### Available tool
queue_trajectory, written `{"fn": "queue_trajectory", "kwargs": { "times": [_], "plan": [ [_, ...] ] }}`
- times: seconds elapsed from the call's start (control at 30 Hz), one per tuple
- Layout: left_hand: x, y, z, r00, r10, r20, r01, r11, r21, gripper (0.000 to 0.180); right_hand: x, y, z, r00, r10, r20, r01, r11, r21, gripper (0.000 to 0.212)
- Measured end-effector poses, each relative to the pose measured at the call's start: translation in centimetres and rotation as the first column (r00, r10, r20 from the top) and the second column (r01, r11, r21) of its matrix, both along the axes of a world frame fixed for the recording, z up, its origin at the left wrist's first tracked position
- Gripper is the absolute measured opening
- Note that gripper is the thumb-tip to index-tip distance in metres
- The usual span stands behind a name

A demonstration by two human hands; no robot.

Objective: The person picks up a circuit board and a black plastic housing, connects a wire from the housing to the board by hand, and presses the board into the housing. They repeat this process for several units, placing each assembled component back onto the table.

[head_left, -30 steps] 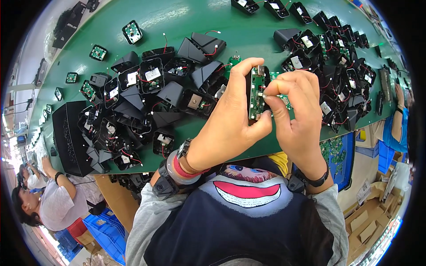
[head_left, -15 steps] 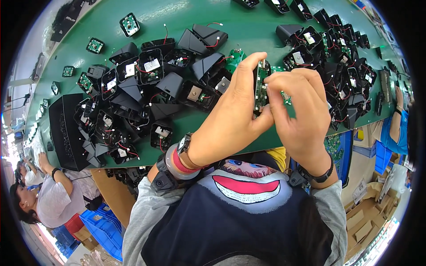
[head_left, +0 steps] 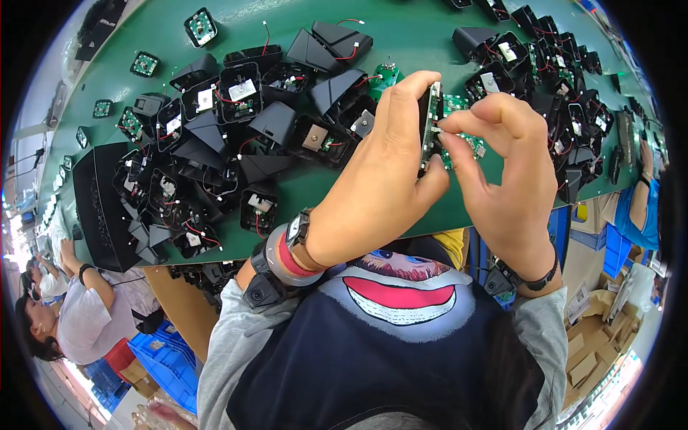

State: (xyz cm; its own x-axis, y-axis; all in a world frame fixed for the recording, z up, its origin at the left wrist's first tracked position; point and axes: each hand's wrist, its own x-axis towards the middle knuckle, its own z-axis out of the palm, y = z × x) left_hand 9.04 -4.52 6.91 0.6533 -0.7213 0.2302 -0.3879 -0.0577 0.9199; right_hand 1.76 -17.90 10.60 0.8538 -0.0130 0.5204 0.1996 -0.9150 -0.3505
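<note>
My left hand (head_left: pixel 373 186) grips a black plastic housing with a green circuit board (head_left: pixel 433 115) in it, held on edge above the table. Thumb and fingers wrap round its sides. At the board's face, my right hand (head_left: pixel 512 172) pinches a small white connector (head_left: pixel 436 130) between thumb and forefinger. The connector touches or nearly touches the board; which of the two I cannot tell. Behind the right fingertips lie loose green circuit boards (head_left: pixel 456 104), partly covered by the hand. Left of my hands sits an open black housing (head_left: pixel 313 136) with a metal block inside.
Black housings (head_left: pixel 240 89) with red wires pile up on the green table (head_left: pixel 408 36), and another pile (head_left: pixel 573 136) stands at the right. A black foam-lined box (head_left: pixel 107 208) is at the left edge. Co-workers sit at left and right; blue crates (head_left: pixel 165 358) stand below.
Both hands have shifted slightly right with the housing. The right hand has drawn back a little, its fingers spread more, and the white connector now shows at its fingertips.
</note>
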Motion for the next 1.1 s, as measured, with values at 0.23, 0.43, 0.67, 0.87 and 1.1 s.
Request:
{"fn": "queue_trajectory", "kwargs": {
  "times": [0.23, 0.43, 0.67, 0.87, 1.1],
  "plan": [
    [0.0, 0.0, -0.1, 0.995, -0.043, -0.086, 0.042, 0.999, -0.013, 0.061, 0.1, -0.7, 0.6, 0.995, 0.103, 0.001, -0.103, 0.994, -0.044, 0.045],
    [0.2, 0.4, 1.1, 0.961, -0.102, -0.258, 0.100, 0.995, -0.020, 0.058, 0.1, -1.2, 0.7, 0.995, 0.104, -0.006, -0.104, 0.995, 0.003, 0.041],
    [-0.4, -0.1, 1.1, 0.885, -0.113, -0.452, 0.062, 0.990, -0.127, 0.060, 0.0, -0.3, -1.1, 0.993, 0.040, 0.116, -0.061, 0.980, 0.187, 0.035],
    [-0.6, -0.5, -0.2, 0.979, -0.002, -0.204, -0.037, 0.981, -0.191, 0.061, 0.7, -0.4, -2.3, 0.946, 0.139, 0.293, -0.154, 0.988, 0.031, 0.038],
    [-0.7, -0.6, -0.2, 0.994, 0.048, -0.101, -0.066, 0.981, -0.184, 0.060, 0.9, -0.1, -2.5, 0.931, 0.161, 0.327, -0.200, 0.976, 0.089, 0.036]
  ]
}}
